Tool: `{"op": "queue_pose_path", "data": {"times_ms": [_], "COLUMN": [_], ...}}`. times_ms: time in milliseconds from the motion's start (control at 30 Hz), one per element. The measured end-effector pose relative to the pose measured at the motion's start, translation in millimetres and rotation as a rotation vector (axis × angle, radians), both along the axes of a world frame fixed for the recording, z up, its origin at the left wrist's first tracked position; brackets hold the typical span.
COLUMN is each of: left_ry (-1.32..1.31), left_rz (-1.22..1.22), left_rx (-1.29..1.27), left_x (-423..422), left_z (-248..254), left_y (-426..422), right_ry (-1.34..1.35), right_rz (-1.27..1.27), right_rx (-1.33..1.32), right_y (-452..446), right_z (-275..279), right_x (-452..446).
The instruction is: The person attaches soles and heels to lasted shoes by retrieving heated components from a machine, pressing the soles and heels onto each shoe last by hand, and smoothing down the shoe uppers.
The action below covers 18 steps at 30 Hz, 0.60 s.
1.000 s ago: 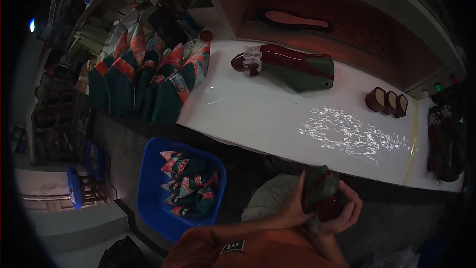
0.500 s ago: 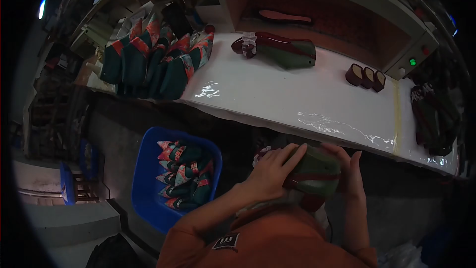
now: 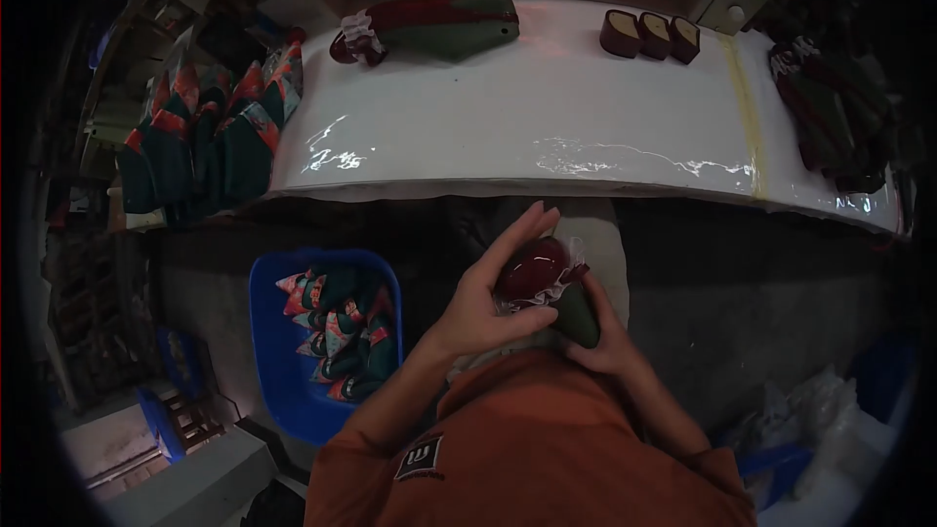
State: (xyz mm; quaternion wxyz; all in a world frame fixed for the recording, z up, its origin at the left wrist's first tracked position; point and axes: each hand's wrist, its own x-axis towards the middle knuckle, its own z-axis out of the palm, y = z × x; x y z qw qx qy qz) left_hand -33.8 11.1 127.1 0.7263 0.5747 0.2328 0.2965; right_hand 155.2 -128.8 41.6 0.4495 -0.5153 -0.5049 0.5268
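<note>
Head view: the glossy dark-red and matte-green, foot-shaped form with a crumpled white frill (image 3: 542, 278) has been turned in the hands; half a second ago its green body was uppermost with the frill off to the left, now the rounded red end faces up and the frill is exposed. It sits over the lap, just off the near edge of the long white glossy table (image 3: 429, 127). Right hand (image 3: 607, 340) is clamped round the green body from the right, fingers on the far side, thumb on the near side. Left hand (image 3: 480, 310) is alongside the red end, fingers straight, thumb well apart from them and next to the frill; can't tell how hard it presses. Meaning for the work: frill and red end are now accessible to the left hand while the right carries the form, I'd judge. Nothing on the table has changed; the view has just swung. Similar red-and-green form with white frill (image 3: 444, 24) lies far side, left of the three dark-red blocks with tan faces (image 3: 652, 36). Near left, the blue plastic bin (image 3: 268, 371) holds dark-green pieces with floral orange tips (image 3: 342, 332), same as before.
</note>
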Motion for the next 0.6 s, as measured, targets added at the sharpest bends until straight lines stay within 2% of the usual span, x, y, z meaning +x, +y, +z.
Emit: {"op": "queue_pose_path", "data": {"times_ms": [67,133,200,267,400,467,500,600], "left_ry": [0.067,0.074,0.059,0.039,0.016,-0.021,0.014,0.042], "left_rz": [-0.057,-0.120,-0.160,-0.187,-0.191,-0.175,-0.165,-0.174], "left_rx": [-0.055,0.145,0.153,0.177,0.257,0.250,0.233,0.215], "left_x": [6,11,12,16,27,41,48,66], "left_z": [1,0,-2,-3,-9,-17,-23,-36], "left_y": [-5,-7,-8,-6,-3,-1,0,0], "right_ry": [-0.091,-0.045,-0.002,-0.017,-0.050,0.217,0.202,0.774], "right_rz": [0.013,0.001,-0.009,-0.036,-0.043,-0.072,-0.074,-0.163], "right_rx": [-0.042,-0.057,-0.081,0.041,-0.022,-0.269,-0.272,-0.475], "right_y": [-12,-18,-28,-29,-19,-14,-12,-4], "right_z": [4,-5,-16,-24,-18,-15,-15,-26], "right_x": [-2,-2,-3,0,13,26,32,45]}}
